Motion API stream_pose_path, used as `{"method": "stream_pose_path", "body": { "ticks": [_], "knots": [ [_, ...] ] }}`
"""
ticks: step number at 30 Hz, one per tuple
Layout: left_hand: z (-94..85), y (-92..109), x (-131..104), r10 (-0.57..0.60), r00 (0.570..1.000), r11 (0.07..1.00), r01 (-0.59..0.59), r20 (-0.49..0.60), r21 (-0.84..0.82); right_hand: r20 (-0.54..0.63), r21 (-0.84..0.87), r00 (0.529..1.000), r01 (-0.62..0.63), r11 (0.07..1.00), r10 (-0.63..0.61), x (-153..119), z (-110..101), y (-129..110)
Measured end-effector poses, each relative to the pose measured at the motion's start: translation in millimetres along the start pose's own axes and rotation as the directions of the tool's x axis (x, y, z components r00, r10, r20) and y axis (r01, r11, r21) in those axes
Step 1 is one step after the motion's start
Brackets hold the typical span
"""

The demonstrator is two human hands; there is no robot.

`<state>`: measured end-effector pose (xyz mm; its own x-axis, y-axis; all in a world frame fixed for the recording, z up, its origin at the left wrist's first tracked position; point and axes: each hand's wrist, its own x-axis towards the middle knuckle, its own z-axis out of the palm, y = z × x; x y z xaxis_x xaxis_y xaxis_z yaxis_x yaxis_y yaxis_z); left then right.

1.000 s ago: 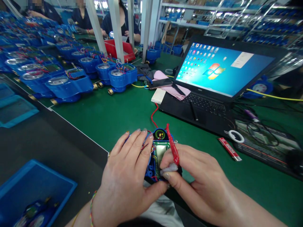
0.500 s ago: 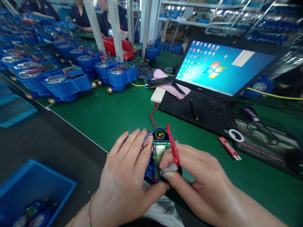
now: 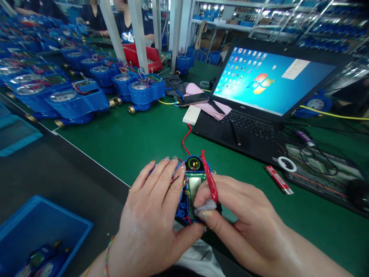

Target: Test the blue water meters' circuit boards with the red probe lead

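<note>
Together, left hand (image 3: pixel 151 215) and right hand (image 3: pixel 248 219) close on an open blue unit (image 3: pixel 188 192)

A green bench (image 3: pixel 135 140) fills much of the view, with metal shelving (image 3: pixel 221 25) beyond it. Blue meters (image 3: pixel 77 104) stand in rows along its left, wires loose on top, and people in dark clothing are behind pale metal posts (image 3: pixel 139 38). An opened laptop (image 3: pixel 268 82), screen lit, stands at the right. At lower left, a blue tray (image 3: pixel 82 231) holds more meters, and a red bin (image 3: pixel 129 54) stands among the posts.

Near the person's body, at the bench's near edge, the blue unit lies under both hands, circuit board (image 3: pixel 195 186) facing up. The left hand covers the unit's left part, fingers nearly straight and slightly parted, thumb stretched along the near edge; whether it grips underneath, I cannot tell. The right hand is closed to a pinch, thumb and forefinger together on a greyish wad (image 3: pixel 206 207) at the board's near right corner. A red-wrapped stick (image 3: pixel 210 177) rises beside that pinch.

A dark phone (image 3: pixel 194 99) overlaps pink papers (image 3: pixel 217 109) beside the laptop, and a black pen (image 3: pixel 235 133) lies on it. A red cord (image 3: pixel 185 140) runs from near a white block (image 3: pixel 191 115) toward the unit's far end. A red-and-white packet (image 3: pixel 278 180) lies just beside a white ring (image 3: pixel 279 159).
</note>
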<state>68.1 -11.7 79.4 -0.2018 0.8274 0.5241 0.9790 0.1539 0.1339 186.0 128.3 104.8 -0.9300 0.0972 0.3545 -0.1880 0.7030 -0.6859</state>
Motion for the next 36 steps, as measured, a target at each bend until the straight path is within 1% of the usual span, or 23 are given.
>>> {"method": "stream_pose_path", "body": {
  "ticks": [8,14,18,26,36],
  "knots": [
    [-1.1,-0.2,-0.8,0.003,1.000,1.000,-0.003,0.018,0.006,0.004,0.023,1.000,-0.012,1.000,0.012,2.0,-1.0,-1.3],
    [0.5,-0.3,-0.1,0.003,1.000,1.000,-0.003,-0.005,0.006,0.004,0.032,1.000,-0.015,0.999,0.015,1.3,-1.1,-0.4],
    [0.2,0.0,-0.7,-0.005,1.000,1.000,0.005,-0.001,0.003,0.005,0.049,1.000,-0.008,0.999,0.008,1.7,-0.6,0.0],
    [-0.8,0.1,-0.5,0.004,1.000,1.000,-0.004,0.013,0.011,0.002,0.045,1.000,-0.005,0.999,0.005,1.8,0.4,0.2],
    [0.5,-0.5,-0.3,-0.007,1.000,1.000,0.007,0.030,0.002,0.000,-0.001,1.000,0.005,1.000,-0.005,-1.8,1.8,2.3]
  ]
}}
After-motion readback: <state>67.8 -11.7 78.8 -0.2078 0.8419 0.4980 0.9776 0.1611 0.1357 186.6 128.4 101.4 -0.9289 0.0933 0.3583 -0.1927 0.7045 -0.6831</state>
